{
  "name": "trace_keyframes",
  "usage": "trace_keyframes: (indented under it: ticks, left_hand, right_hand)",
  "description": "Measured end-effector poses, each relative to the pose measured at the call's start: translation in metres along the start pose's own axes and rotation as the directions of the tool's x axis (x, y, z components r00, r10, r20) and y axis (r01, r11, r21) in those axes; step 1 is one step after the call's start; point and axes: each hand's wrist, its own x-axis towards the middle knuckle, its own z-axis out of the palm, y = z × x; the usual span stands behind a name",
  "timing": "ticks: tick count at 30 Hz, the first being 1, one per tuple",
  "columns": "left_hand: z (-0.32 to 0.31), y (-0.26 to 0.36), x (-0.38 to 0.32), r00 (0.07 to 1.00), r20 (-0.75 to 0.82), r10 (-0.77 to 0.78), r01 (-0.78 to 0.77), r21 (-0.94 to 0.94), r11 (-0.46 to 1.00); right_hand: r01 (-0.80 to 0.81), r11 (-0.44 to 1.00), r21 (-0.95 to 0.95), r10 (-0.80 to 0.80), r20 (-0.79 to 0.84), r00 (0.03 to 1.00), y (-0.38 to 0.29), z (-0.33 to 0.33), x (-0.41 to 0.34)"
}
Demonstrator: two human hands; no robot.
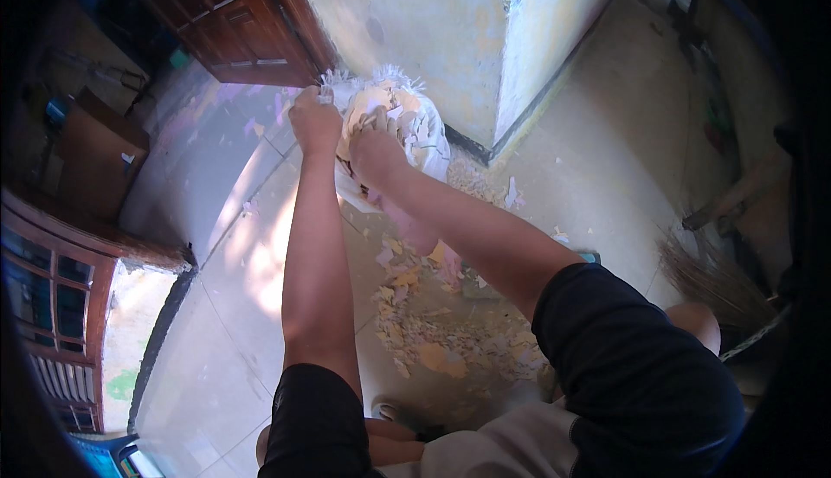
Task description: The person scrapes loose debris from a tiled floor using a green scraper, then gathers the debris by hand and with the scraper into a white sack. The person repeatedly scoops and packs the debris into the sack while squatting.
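A white woven sack (pixel 436 129) with a frayed rim stands on the floor, filled to its mouth with flakes of peeled paint (pixel 409 103) in cream, orange and lilac. My left hand (pixel 316 121) grips the sack's rim on the left side. Inside the mouth, my right hand (pixel 378 147) rests on the flakes with its fingers bent down; whether it holds any is hidden. A pink object (pixel 421 234), partly covered by my right forearm, lies below the sack. More loose paint flakes (pixel 448 342) are spread over the floor between me and the sack.
Behind the sack is a wall corner (pixel 490 147) with patchy paint, beside a brown wooden door (pixel 240 37). A stick broom (pixel 707 270) lies at the right. On the left are a cardboard box (pixel 97 147) and a wood-framed window (pixel 65 283). A blue plastic item (pixel 104 452) sits lower left.
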Motion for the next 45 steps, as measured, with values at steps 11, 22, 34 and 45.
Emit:
trace_keyframes:
  ticks: [11, 22, 34, 45]
  left_hand:
    - [-0.007, 0.027, -0.051, 0.986, 0.038, 0.161, -0.149, -0.227, 0.963]
    - [-0.028, 0.004, -0.134, 0.632, 0.417, 0.653, -0.603, -0.263, 0.753]
    - [0.007, -0.041, -0.117, 0.940, 0.077, 0.331, -0.320, -0.131, 0.938]
    - [0.005, -0.030, -0.100, 0.940, 0.217, 0.263, -0.261, -0.036, 0.965]
  right_hand:
    - [-0.260, 0.726, 0.637, 0.286, 0.064, 0.956, 0.025, 0.040, 0.031]
    - [0.021, 0.864, 0.504, -0.153, 0.222, 0.963, 0.092, -0.067, 0.035]
    - [0.306, 0.939, 0.154, -0.285, -0.143, 0.948, 0.107, -0.043, -0.045]
    - [0.305, 0.950, -0.063, -0.311, -0.201, 0.929, 0.091, -0.048, -0.036]
